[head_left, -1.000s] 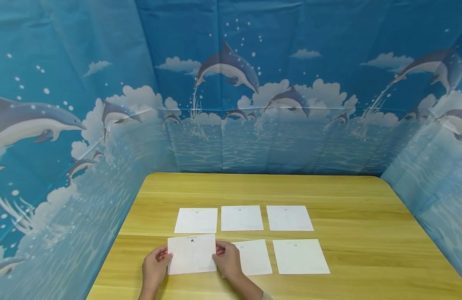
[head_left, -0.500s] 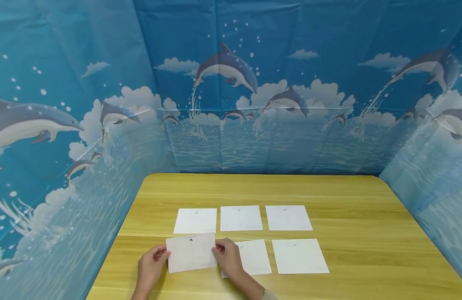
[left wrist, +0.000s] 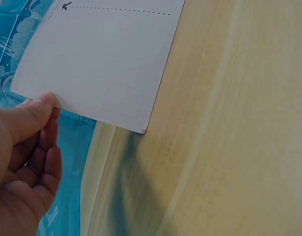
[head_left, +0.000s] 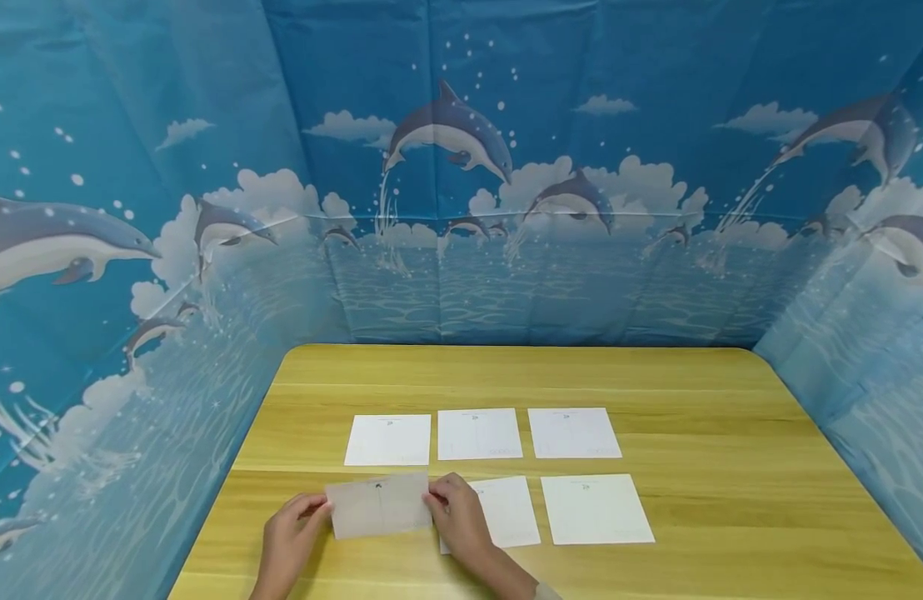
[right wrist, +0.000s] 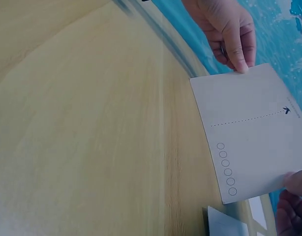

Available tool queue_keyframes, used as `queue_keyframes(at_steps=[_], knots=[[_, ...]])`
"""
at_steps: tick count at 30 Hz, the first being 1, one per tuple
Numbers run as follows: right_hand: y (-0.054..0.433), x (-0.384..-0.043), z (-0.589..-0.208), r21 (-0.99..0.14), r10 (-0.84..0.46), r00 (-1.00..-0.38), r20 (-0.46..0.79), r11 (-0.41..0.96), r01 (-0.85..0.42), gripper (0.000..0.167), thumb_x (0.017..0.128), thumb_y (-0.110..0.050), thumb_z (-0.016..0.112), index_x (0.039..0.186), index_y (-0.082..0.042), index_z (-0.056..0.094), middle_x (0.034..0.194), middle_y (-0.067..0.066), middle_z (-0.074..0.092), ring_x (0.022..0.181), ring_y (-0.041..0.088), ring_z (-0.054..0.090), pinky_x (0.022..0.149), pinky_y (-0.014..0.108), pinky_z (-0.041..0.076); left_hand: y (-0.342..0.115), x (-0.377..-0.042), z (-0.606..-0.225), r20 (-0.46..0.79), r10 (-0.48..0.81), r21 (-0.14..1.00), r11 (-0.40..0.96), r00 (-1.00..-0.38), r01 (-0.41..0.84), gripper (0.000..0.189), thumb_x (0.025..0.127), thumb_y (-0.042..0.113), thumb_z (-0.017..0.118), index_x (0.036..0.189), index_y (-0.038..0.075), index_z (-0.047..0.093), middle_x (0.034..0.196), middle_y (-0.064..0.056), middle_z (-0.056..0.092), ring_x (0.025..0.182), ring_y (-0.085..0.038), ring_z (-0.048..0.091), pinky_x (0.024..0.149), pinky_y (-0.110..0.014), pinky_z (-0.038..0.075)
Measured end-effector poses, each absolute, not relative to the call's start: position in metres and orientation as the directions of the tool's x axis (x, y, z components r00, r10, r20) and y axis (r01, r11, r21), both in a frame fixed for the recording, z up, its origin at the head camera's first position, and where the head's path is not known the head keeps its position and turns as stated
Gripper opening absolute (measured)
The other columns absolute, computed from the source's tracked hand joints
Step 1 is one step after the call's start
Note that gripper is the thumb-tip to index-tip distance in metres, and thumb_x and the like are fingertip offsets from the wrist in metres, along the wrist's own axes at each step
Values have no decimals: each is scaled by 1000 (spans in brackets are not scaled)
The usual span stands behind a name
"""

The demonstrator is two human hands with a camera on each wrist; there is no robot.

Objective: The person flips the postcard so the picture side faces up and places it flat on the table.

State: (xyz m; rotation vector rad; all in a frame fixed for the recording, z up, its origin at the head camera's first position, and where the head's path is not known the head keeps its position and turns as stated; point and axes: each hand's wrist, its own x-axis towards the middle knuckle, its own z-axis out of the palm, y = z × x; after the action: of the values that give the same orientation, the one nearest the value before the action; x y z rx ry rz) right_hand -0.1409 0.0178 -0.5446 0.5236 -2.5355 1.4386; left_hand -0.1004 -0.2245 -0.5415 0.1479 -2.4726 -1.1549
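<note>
Between both hands a white postcard (head_left: 379, 506) is held above the table, tilted away so its face looks greyer. It bears a small dark bird-like mark, a dotted centre line and a row of small circles, clear in the right wrist view on the postcard (right wrist: 249, 132). My left hand (head_left: 291, 533) pinches its left edge, the thumb on the printed face in the left wrist view. The right hand (head_left: 461, 518) pinches the right edge and partly covers a white card (head_left: 510, 510) lying behind it.
Three white cards lie in a back row: left card (head_left: 389, 440), middle card (head_left: 480, 434), right card (head_left: 575, 433). Another card (head_left: 598, 510) lies front right. The wooden table (head_left: 731, 467) is enclosed by a blue dolphin-print curtain (head_left: 506, 283).
The held postcard has tipped back, its face turning darker and looking shorter. My left hand has shifted slightly left and down; both hands keep their grip. The cards on the table stay put.
</note>
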Motion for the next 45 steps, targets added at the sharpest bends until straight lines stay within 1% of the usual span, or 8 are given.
queue_keyframes(at_steps=[6,12,18,25,29,37,41,45], knots=[[22,-136,-543,-720,-269,-880,393,506,-476,10,83,-7,66,88,1,71,79,-5,56,70,5,50,59,19,45,-227,-95,-544,399,-247,747,646,-883,157,15,73,0,74,79,13,69,82,6,65,72,-6,58,64,-12,45],[25,-132,-542,-672,-310,-842,442,507,-539,9,83,-8,66,86,-1,72,75,-5,63,70,6,54,61,19,46,-228,-87,-542,424,-232,732,656,-876,181,17,71,-4,74,78,11,70,80,7,64,72,-5,58,63,-12,45],[29,-125,-539,-688,-323,-836,444,475,-549,8,83,-4,66,86,-1,72,76,-1,67,72,6,58,61,18,47,-229,-78,-539,376,-222,746,649,-900,151,19,71,-5,73,78,12,70,77,11,62,69,-3,56,60,-17,48],[34,-121,-543,-725,-332,-792,513,326,-607,7,82,-2,65,78,-2,70,68,1,65,64,-2,54,53,15,44,-229,-68,-538,286,-204,797,593,-936,115,17,76,-3,69,84,12,71,75,9,62,67,-4,56,59,-23,49],[36,-117,-543,-802,-350,-836,423,285,-525,10,84,-5,64,87,1,71,72,3,67,65,2,58,54,16,47,-227,-62,-540,232,-187,834,542,-955,97,12,82,-1,64,90,5,70,76,3,65,69,-4,59,59,-23,50],[40,-107,-532,-937,-394,-894,214,178,-302,16,88,0,56,98,10,65,86,16,68,76,26,66,59,25,52,-223,-55,-547,124,-184,950,306,-975,63,14,86,-4,58,96,-9,65,85,-13,67,75,-14,64,65,-27,53],[42,-102,-518,-957,-413,-893,180,136,-256,16,88,3,55,97,14,63,85,20,66,77,32,65,60,32,53,-223,-52,-553,149,-165,966,235,-975,107,14,85,-9,56,95,-14,63,87,-13,67,76,-15,65,66,-27,53],[43,-99,-511,-958,-429,-886,177,131,-255,16,87,4,55,97,15,63,84,21,66,77,32,65,62,30,53,-224,-51,-558,191,-132,968,192,-973,164,13,85,-11,54,95,-16,61,88,-9,68,77,-15,64,66,-27,52]])
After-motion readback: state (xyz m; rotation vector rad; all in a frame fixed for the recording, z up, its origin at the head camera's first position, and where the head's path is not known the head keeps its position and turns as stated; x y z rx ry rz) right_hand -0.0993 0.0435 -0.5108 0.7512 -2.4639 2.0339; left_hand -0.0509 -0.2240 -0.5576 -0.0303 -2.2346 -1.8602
